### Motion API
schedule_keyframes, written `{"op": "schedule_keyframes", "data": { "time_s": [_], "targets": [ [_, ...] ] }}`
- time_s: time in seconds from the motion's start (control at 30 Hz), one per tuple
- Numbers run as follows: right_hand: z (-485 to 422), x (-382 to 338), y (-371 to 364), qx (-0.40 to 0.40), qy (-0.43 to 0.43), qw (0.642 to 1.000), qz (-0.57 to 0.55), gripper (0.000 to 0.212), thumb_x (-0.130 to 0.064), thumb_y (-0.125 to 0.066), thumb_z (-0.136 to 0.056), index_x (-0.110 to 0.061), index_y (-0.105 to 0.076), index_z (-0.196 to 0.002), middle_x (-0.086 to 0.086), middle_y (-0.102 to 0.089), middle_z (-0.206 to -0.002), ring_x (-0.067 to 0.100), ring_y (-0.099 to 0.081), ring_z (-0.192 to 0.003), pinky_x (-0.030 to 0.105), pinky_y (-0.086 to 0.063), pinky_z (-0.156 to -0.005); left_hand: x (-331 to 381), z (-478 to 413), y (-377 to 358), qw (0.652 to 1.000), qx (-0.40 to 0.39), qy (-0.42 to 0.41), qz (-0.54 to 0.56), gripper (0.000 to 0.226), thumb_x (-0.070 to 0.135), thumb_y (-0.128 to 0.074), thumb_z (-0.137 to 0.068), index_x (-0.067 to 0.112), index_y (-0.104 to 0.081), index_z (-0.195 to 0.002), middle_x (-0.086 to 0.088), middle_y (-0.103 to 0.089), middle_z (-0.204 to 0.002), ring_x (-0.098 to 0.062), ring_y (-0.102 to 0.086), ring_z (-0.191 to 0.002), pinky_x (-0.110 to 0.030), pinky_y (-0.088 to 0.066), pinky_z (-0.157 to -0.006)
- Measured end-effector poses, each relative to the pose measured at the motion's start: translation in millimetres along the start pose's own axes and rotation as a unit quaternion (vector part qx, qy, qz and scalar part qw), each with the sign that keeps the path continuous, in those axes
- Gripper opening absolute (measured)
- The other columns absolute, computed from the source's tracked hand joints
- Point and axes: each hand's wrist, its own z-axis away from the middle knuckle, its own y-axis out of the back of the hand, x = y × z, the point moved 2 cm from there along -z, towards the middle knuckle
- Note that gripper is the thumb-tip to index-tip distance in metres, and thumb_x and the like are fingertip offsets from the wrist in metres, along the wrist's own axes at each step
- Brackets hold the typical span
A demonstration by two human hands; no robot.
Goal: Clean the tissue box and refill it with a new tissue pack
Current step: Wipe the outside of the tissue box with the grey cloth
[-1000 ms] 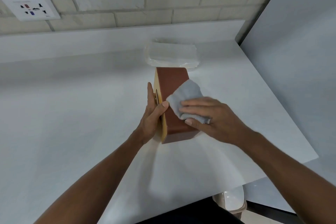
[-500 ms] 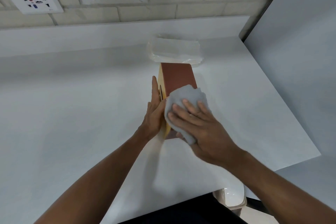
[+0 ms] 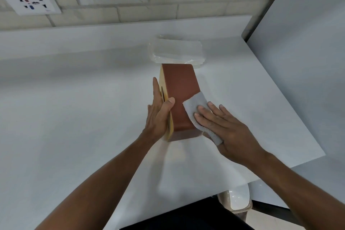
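Observation:
A brown tissue box (image 3: pixel 180 95) with a yellow face stands on its side on the white table (image 3: pixel 74 117). My left hand (image 3: pixel 158 112) grips its yellow left face, thumb over the top edge. My right hand (image 3: pixel 225 127) presses a grey-white cloth (image 3: pixel 196 106) flat against the box's right side near the front end. Behind the box lies a clear-wrapped tissue pack (image 3: pixel 177 50), untouched.
A brick wall with a white power socket (image 3: pixel 30 2) runs along the back. A grey partition (image 3: pixel 308 43) closes off the right. The table's right and front edges are near; a white chair part (image 3: pixel 239 201) shows below the front edge.
My right hand slid the cloth from the box's top front down onto its right side. The left hand kept its hold. The head camera shifted slightly.

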Motion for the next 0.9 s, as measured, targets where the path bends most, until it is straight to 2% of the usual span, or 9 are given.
{"op": "schedule_keyframes", "data": {
  "time_s": [0.07, 0.17, 0.27, 0.33, 0.47, 0.6, 0.7, 0.8, 0.9],
  "targets": [
    [2.8, -12.1, -10.4, 0.013, 0.01, 1.0, -0.001, 0.054, -0.013, -0.063, -0.096, -0.012, -0.044, -0.147, 0.003, -0.038, -0.157, 0.025, -0.029, -0.148, 0.049, -0.033, -0.116, -1.5, -0.3, -2.2, 1.0, 0.008, 0.0, 0.024, 0.067, 0.073, -0.046, -0.087, 0.088, 0.0, -0.133, 0.009, -0.029, -0.169, -0.02, -0.032, -0.156, -0.062, -0.015, -0.127],
    [10.5, -18.2, -16.1, 0.012, 0.045, 0.999, 0.001, 0.051, -0.016, -0.059, -0.099, -0.013, -0.043, -0.148, 0.003, -0.037, -0.157, 0.024, -0.029, -0.148, 0.048, -0.031, -0.117, 0.0, 1.8, -4.0, 1.0, 0.01, -0.001, 0.025, 0.076, 0.072, -0.046, -0.087, 0.078, 0.002, -0.145, 0.009, -0.026, -0.171, -0.02, -0.032, -0.156, -0.061, -0.015, -0.127],
    [-3.5, -4.8, -9.1, 0.054, -0.055, 0.997, -0.024, 0.044, -0.019, -0.052, -0.101, -0.012, -0.049, -0.144, 0.003, -0.043, -0.153, 0.024, -0.034, -0.145, 0.051, -0.034, -0.114, -1.3, 0.5, -2.2, 1.0, 0.018, 0.013, 0.013, 0.091, 0.073, -0.046, -0.086, 0.055, 0.005, -0.16, 0.011, -0.015, -0.174, -0.019, -0.02, -0.16, -0.06, -0.013, -0.129],
    [-15.0, -18.3, -15.3, 0.055, -0.065, 0.996, -0.025, 0.045, -0.025, -0.048, -0.102, -0.01, -0.048, -0.144, 0.004, -0.042, -0.153, 0.024, -0.031, -0.147, 0.05, -0.031, -0.116, 0.1, 0.5, -2.7, 0.999, 0.022, 0.029, 0.0, 0.087, 0.075, -0.044, -0.084, 0.066, 0.005, -0.155, 0.007, -0.017, -0.174, -0.022, -0.017, -0.16, -0.061, -0.011, -0.128],
    [-5.5, -22.8, -20.1, -0.004, 0.031, 1.0, 0.0, 0.057, -0.011, -0.056, -0.095, -0.014, -0.04, -0.15, 0.002, -0.034, -0.158, 0.021, -0.024, -0.149, 0.049, -0.026, -0.119, 0.3, 0.8, -2.2, 0.999, 0.025, 0.03, 0.023, 0.071, 0.069, -0.044, -0.083, 0.084, 0.004, -0.133, -0.002, -0.052, -0.152, -0.029, -0.046, -0.146, -0.063, -0.018, -0.125],
    [-31.2, 7.7, -3.9, -0.002, -0.125, 0.989, -0.073, 0.042, -0.029, -0.045, -0.104, -0.019, -0.05, -0.144, -0.001, -0.047, -0.151, 0.019, -0.03, -0.147, 0.046, -0.026, -0.119, 2.6, 1.0, -3.1, 0.999, -0.002, 0.028, 0.032, 0.089, 0.067, -0.048, -0.084, 0.067, 0.013, -0.149, -0.002, -0.04, -0.164, -0.028, -0.04, -0.151, -0.063, -0.018, -0.126],
    [-72.8, 7.5, -6.8, -0.046, -0.17, 0.977, -0.118, 0.043, -0.036, -0.037, -0.106, -0.023, -0.049, -0.145, -0.006, -0.042, -0.154, 0.013, -0.022, -0.149, 0.041, -0.019, -0.122, 7.0, -0.5, -2.8, 0.999, -0.001, 0.028, 0.032, 0.089, 0.065, -0.048, -0.083, 0.066, 0.012, -0.148, -0.001, -0.037, -0.167, -0.028, -0.038, -0.153, -0.063, -0.017, -0.126],
    [-86.2, -1.2, -6.3, -0.074, -0.15, 0.98, -0.105, 0.044, -0.035, -0.037, -0.106, -0.024, -0.045, -0.148, -0.006, -0.038, -0.156, 0.014, -0.018, -0.15, 0.041, -0.017, -0.123, 8.6, 0.4, -3.3, 0.999, 0.004, 0.026, 0.023, 0.087, 0.063, -0.044, -0.081, 0.067, 0.012, -0.147, 0.0, -0.038, -0.166, -0.025, -0.037, -0.153, -0.061, -0.013, -0.128],
    [-52.6, -16.9, 0.6, -0.08, -0.059, 0.993, -0.067, 0.046, -0.039, -0.034, -0.105, -0.024, -0.046, -0.147, -0.008, -0.042, -0.154, 0.012, -0.022, -0.149, 0.036, -0.019, -0.122, 8.5, 0.9, -3.1, 0.999, 0.023, 0.026, -0.008, 0.073, 0.067, -0.039, -0.081, 0.085, 0.01, -0.131, -0.005, -0.039, -0.165, -0.028, -0.038, -0.152, -0.063, -0.014, -0.126]
  ]
}}
